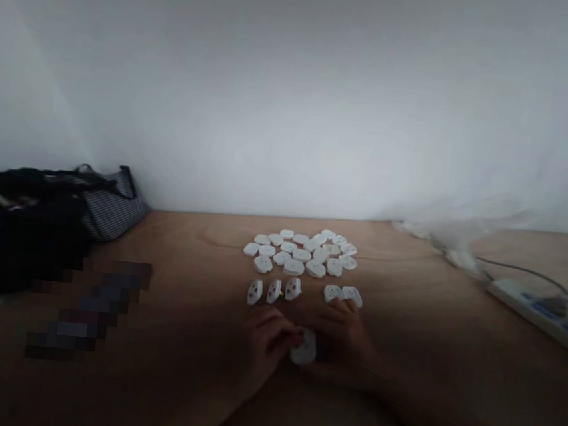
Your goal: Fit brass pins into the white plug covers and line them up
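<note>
Between my hands is a small white rounded-square plastic piece (304, 347), which looks like a plug cover. My left hand (268, 340) pinches its upper left edge, fingers closed. Curled around its right side, my right hand (345, 334) has the thumb near the lower edge; its exact contact is dim. Just beyond the right fingers lie two similar white pieces (352, 296), partly covered by them. Three more stand tilted in a row past my left hand, the nearest being a white piece with dark spots (255, 292).
Farther back, several white pieces (293, 267) lie in a loose cluster on the wooden table (200, 245). A black bag (27, 215) and striped pouch (117, 203) are at left, near a pixelated dark object (99, 306). At right are a power strip (536, 311), a cable (524, 268) and clear plastic (462, 240).
</note>
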The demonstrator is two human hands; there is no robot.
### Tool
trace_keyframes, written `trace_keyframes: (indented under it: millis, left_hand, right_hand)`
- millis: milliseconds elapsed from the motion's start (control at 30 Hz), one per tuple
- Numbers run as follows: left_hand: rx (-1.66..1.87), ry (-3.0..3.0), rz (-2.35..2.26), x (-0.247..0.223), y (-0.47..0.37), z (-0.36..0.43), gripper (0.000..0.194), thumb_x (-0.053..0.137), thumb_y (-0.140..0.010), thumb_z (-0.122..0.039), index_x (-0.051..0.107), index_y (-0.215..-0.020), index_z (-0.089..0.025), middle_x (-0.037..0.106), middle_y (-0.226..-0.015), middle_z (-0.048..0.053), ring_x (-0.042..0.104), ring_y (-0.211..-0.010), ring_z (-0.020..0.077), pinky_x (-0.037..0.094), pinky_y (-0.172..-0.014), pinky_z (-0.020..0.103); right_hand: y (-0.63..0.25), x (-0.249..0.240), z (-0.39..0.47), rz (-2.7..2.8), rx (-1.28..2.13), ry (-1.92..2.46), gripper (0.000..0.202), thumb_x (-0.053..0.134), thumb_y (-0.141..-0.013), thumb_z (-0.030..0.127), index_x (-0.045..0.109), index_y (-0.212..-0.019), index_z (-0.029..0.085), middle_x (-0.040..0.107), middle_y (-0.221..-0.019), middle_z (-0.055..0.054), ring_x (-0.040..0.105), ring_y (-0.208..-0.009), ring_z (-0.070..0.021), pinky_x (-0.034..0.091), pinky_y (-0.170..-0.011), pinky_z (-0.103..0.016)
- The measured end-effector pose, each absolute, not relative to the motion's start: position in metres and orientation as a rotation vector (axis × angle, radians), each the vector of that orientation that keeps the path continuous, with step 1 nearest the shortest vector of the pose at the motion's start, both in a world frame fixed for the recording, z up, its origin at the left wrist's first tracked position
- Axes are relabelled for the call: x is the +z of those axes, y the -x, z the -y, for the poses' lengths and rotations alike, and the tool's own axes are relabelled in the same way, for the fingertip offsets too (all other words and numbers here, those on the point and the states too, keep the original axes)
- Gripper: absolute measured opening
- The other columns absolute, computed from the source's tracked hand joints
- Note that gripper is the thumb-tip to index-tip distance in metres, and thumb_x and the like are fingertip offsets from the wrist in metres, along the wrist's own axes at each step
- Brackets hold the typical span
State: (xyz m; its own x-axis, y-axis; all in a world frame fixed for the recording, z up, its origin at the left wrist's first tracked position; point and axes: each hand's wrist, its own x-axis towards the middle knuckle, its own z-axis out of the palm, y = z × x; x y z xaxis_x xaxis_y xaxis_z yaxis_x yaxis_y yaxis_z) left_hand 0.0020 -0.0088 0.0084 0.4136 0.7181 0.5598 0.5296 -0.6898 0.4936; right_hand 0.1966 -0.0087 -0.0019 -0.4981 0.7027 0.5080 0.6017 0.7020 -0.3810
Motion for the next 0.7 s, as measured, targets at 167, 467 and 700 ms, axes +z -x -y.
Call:
trace_keyframes:
  millis: [167, 467, 700]
  left_hand:
    - [1.122, -2.314, -1.140, 0.006, -0.004, 0.006, 0.017, 0.067, -0.077, -0.029, 0.063, -0.066, -0.017, 0.060, -0.067, 0.001, 0.058, -0.066, 0.0155, 0.044, -0.062, 0.025]
    - [0.976, -2.310, -1.013, 0.010, 0.007, 0.003, 0.058, 0.079, -0.051, -0.052, 0.064, -0.097, -0.020, 0.063, -0.092, 0.006, 0.058, -0.087, 0.0240, 0.047, -0.078, 0.035]
    - [0.961, -2.505, -0.920, 0.000, 0.009, -0.004, 0.052, 0.073, -0.064, -0.049, 0.063, -0.106, -0.019, 0.065, -0.090, 0.006, 0.056, -0.085, 0.0234, 0.044, -0.080, 0.038]
  right_hand:
    - [-0.196, -0.002, 0.010, 2.300, 0.228, 0.940, 0.050, 0.068, -0.063, 0.056, 0.063, -0.102, 0.025, 0.065, -0.088, -0.004, 0.051, -0.081, -0.0224, 0.030, -0.074, -0.037]
    - [-0.201, -0.004, 0.006, 2.199, 0.232, 0.919, 0.055, 0.072, -0.061, 0.057, 0.064, -0.106, 0.026, 0.065, -0.086, -0.005, 0.052, -0.080, -0.0221, 0.032, -0.073, -0.036]
    - [-0.202, -0.009, 0.003, 2.222, 0.229, 0.940, 0.069, 0.072, -0.054, 0.063, 0.062, -0.111, 0.026, 0.065, -0.087, -0.005, 0.054, -0.084, -0.0234, 0.035, -0.077, -0.037]
